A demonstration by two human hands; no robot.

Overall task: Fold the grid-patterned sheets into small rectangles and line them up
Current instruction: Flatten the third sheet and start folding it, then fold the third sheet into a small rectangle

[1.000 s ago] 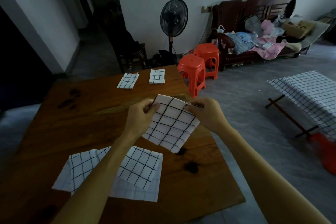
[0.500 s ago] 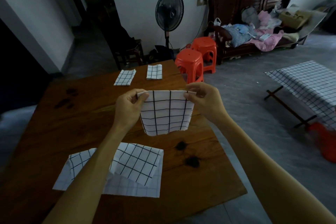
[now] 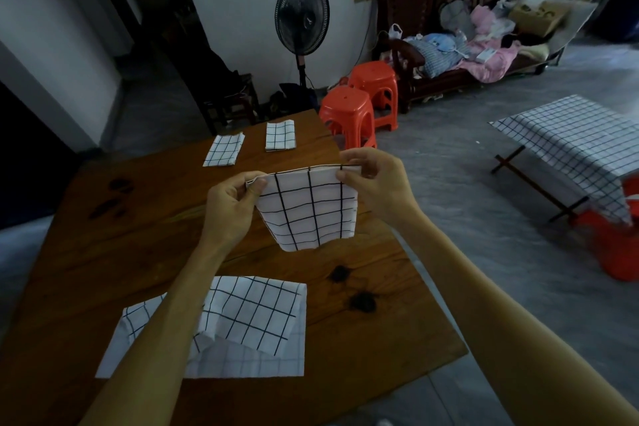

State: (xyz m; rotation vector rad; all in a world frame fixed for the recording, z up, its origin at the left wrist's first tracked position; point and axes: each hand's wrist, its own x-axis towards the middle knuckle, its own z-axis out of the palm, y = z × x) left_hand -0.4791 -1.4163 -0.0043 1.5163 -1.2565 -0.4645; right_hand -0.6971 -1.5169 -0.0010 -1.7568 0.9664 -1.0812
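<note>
White grid-patterned sheet (image 3: 311,209) hangs mid-frame above the wooden surface (image 3: 138,218), left hand (image 3: 230,206) and right hand (image 3: 375,181) pinching its top corners; square edges before creasing.

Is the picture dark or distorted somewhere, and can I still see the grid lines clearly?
Head view: dim room, dark left doorway; wide-angle bending at edges; grid lines sharp on the white folded sheet pinched by left hand and right hand.
</note>
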